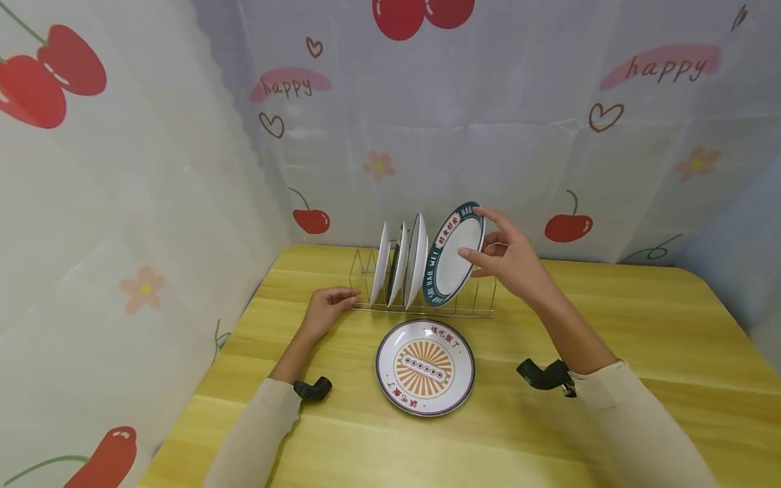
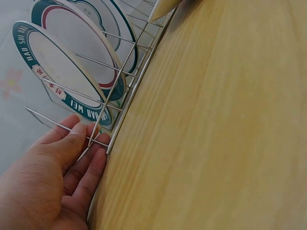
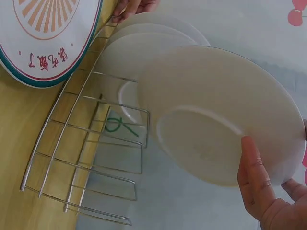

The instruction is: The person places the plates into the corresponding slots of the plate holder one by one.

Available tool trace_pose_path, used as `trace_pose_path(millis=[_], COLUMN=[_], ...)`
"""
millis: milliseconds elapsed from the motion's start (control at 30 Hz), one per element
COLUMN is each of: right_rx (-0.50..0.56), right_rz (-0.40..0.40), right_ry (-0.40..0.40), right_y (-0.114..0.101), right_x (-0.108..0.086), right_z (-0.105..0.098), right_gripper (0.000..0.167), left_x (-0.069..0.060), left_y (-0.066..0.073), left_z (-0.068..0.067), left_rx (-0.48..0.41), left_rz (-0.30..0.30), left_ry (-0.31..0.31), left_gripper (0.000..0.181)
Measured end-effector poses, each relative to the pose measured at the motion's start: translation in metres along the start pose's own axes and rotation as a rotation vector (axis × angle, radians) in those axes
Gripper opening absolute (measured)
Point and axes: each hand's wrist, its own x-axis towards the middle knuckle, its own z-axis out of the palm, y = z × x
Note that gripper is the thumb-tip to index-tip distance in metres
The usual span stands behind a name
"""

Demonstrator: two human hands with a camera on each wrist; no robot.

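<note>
From where I'm standing, the person's right hand (image 1: 509, 261) is pinching a teal-rimmed plate (image 1: 454, 261) by its edge, thumb on the white face and fingers at the rim and underside. Presumably that grip is leaving the lower edge free, because the plate is tilting down and away from the palm, over the wire dish rack (image 1: 464, 315). (Whether its lower edge is touching a wire, I can't tell.)

The left hand (image 1: 325, 310) is clasping the rack's near corner, fingertips and thumb closed together round the thin wire, probably because so light a frame could skid if a plate knocked it. Just to that hand's right, several standing plates (image 1: 398, 268) are leaning on edge in the slots, the dividers likely keeping them from toppling flat.

Between the two hands, on the person's side of the rack, a sunburst-patterned plate (image 1: 425, 368) is lying face up on the wood-grain table (image 1: 610, 312), in easy reach of either palm. Behind both hands, a cherry-printed curtain (image 1: 451, 163) is hanging, and a small black device (image 1: 314, 388) is sitting at the left wrist.
</note>
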Motion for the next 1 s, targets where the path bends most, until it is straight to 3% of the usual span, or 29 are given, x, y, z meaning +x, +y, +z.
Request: trace_pose_path(millis=[367,700,1000], right_rx=[-0.078,-0.158,-0.107], right_rz=[-0.021,-0.043,0.001], right_ry=[-0.117,-0.121,-0.102], right_y=[-0.01,0.007,0.023], right_x=[0.032,0.043,0.042], right_z=[0.018,0.04,0.047], right_gripper=[0.084,0.077,0.076], left_x=[0.001,0.001,0.002], left_y=[0.0,0.0,0.003], left_z=[-0.003,-0.003,-0.001], left_rx=[-0.039,-0.039,-0.033], left_rz=[0.005,-0.01,-0.037], left_ry=[-0.009,-0.009,-0.011], left_gripper=[0.021,0.021,0.022])
